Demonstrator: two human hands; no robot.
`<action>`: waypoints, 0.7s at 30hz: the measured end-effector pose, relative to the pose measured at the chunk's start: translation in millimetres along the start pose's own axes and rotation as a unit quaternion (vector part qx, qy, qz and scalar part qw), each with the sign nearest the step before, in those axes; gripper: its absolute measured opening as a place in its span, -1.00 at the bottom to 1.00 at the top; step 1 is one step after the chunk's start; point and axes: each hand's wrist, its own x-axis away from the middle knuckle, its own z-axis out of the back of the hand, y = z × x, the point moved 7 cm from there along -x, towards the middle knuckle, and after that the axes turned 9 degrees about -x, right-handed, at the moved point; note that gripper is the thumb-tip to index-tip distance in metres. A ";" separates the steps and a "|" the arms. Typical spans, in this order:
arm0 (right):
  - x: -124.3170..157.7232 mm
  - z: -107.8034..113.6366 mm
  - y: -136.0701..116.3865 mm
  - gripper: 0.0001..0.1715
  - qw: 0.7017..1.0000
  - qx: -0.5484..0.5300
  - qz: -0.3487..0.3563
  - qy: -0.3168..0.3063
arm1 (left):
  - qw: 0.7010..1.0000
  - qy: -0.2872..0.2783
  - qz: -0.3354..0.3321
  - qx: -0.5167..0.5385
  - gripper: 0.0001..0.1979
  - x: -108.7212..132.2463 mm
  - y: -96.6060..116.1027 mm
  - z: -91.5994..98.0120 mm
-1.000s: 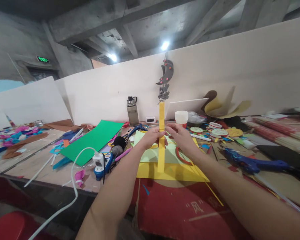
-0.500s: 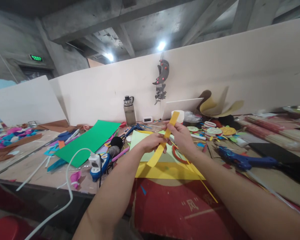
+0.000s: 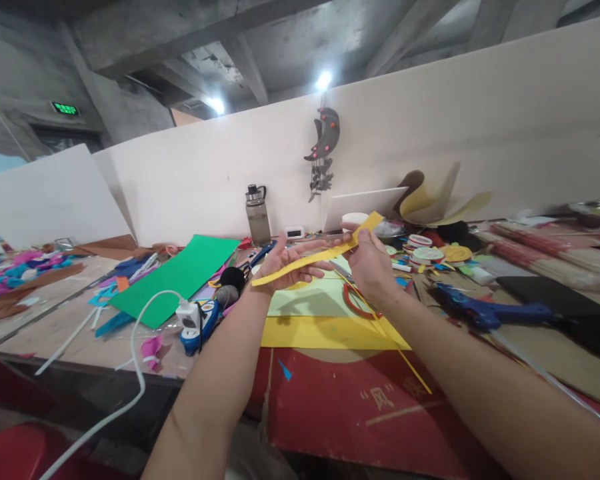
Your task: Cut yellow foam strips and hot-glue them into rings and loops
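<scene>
A yellow strip (image 3: 327, 254), seemingly felt or paper, slants across the space between my hands above the table. My right hand (image 3: 373, 267) pinches it near its upper end between thumb and fingers. Palm up, my left hand (image 3: 279, 259) has its fingers spread, and the strip's lower part lies across the palm. Beneath them are a pale green sheet (image 3: 300, 305) and a yellow sheet (image 3: 320, 333). Scissors with an orange handle (image 3: 347, 301) lie by my right wrist, partly hidden. A thin yellow strip (image 3: 407, 363) hangs over the front edge of the yellow sheet.
A blue glue gun (image 3: 500, 313) and a black tray-like slab (image 3: 555, 313) lie at right. Left are a green sheet (image 3: 180, 280), a power strip (image 3: 193, 339) with a white cable (image 3: 143, 373), and yarn balls (image 3: 233, 279). A bottle (image 3: 257, 217) stands behind.
My left hand has let go of the strip, turned palm up and spread its fingers. The strip has swung from steep to flatter, its lower end moving left. My right hand still pinches it.
</scene>
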 end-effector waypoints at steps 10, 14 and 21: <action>-13.7 18.8 5.6 -0.55 0.994 -0.091 -0.045 0.034 | 0.972 0.139 -0.166 0.087 -0.24 1.7 15.4 13.2; -17.3 28.6 11.3 -0.62 0.985 -0.145 -0.057 0.069 | 0.954 0.183 -0.197 0.130 -0.47 -0.3 15.6 26.1; -7.1 13.7 13.7 -0.70 0.991 -0.113 -0.063 0.022 | 0.952 0.241 -0.106 0.155 -0.72 -17.6 -6.6 39.3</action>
